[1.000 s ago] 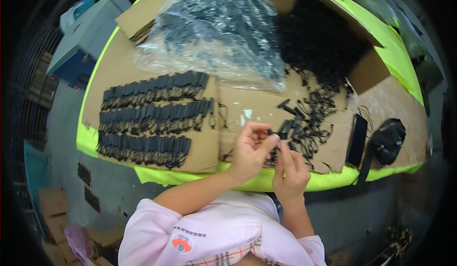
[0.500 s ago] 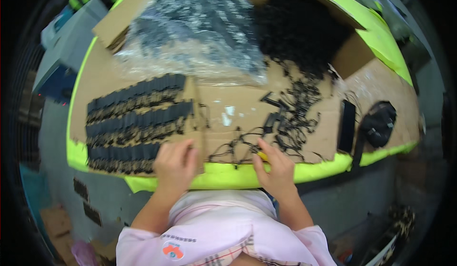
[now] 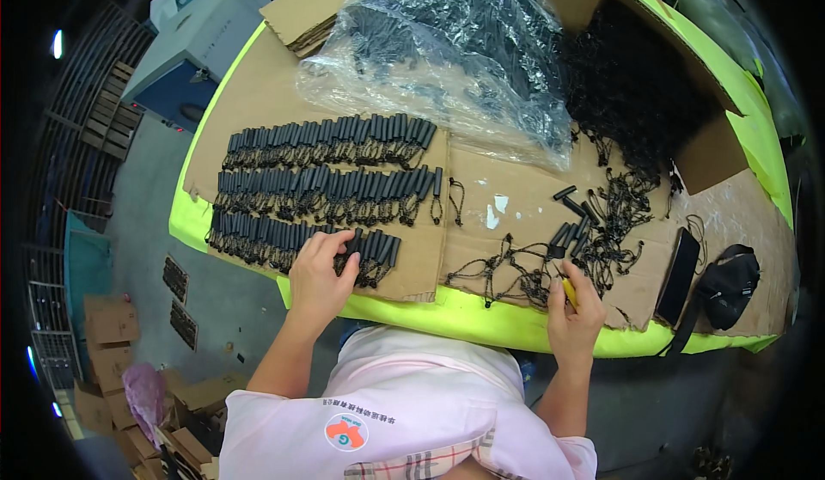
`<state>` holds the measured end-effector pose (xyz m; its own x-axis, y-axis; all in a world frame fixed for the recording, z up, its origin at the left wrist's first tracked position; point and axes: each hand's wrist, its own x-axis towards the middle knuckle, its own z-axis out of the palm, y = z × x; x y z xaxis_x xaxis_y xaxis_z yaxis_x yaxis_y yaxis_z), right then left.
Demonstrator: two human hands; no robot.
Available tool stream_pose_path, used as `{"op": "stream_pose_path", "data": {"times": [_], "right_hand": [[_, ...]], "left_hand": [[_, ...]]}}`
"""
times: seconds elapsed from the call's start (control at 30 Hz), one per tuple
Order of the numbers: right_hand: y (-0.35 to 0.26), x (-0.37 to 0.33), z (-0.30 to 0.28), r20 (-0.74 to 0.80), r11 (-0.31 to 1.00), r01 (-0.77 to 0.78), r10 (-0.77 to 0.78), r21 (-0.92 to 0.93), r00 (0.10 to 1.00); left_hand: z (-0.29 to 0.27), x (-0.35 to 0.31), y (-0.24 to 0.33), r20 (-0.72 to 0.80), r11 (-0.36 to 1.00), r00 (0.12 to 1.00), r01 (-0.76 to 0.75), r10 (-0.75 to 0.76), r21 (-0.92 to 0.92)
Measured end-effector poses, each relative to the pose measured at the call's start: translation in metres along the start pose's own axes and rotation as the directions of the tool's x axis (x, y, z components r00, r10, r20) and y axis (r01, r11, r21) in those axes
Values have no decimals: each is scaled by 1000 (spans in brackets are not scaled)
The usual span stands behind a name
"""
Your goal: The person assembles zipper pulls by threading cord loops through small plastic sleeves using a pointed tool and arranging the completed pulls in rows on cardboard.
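Note:
My left hand (image 3: 323, 275) is over the nearest of three rows of black tubes (image 3: 258, 229) with cord loops. Its fingers are curved and its thumb is apart from them, next to the tubes. To the right, my right hand (image 3: 577, 312) is closed around a small yellow tool (image 3: 569, 293), mostly hidden by the fingers. Just beyond those fingertips is a small dark piece (image 3: 557, 252). Beside this hand lie tangled black cord loops (image 3: 490, 267). Several loose black tubes (image 3: 574, 209) lie a little farther away.
A clear plastic bag (image 3: 447, 59) of dark pieces lies at the back. Right of it stands a cardboard box (image 3: 718, 153) filled with black cords. A black phone (image 3: 678, 275) and a black pouch (image 3: 729, 287) lie on the right. Yellow-green cloth (image 3: 481, 315) edges the table.
The view has shifted, so the table appears farther right and lower. My left hand now shows more of the near row to its right. My right hand still grips the yellow tool.

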<state>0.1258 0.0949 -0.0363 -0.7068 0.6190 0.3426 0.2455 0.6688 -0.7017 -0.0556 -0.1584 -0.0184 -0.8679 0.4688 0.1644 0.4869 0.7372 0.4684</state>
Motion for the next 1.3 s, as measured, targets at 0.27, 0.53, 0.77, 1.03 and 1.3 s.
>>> {"op": "stream_pose_path", "data": {"times": [0.27,0.53,0.77,1.03,1.3], "right_hand": [[-2,1,2,-8,999,40,-40,-9,999],[-2,-2,2,22,999,-6,7,-40,1000],[17,-4,-5,-68,998,-52,51,-19,996],[45,14,-26,-243,973,-225,231,53,942],[38,51,-8,-136,950,-166,134,-264,982]], "left_hand": [[-1,2,-2,-111,992,994,9,-23,-122],[19,6,49,173,914,979,-30,109,-404],[27,1,24,-205,869,848,-451,489,204],[12,7,-27,141,745,808,-584,572,323],[14,14,-28,137,718,812,-569,567,402]]}}
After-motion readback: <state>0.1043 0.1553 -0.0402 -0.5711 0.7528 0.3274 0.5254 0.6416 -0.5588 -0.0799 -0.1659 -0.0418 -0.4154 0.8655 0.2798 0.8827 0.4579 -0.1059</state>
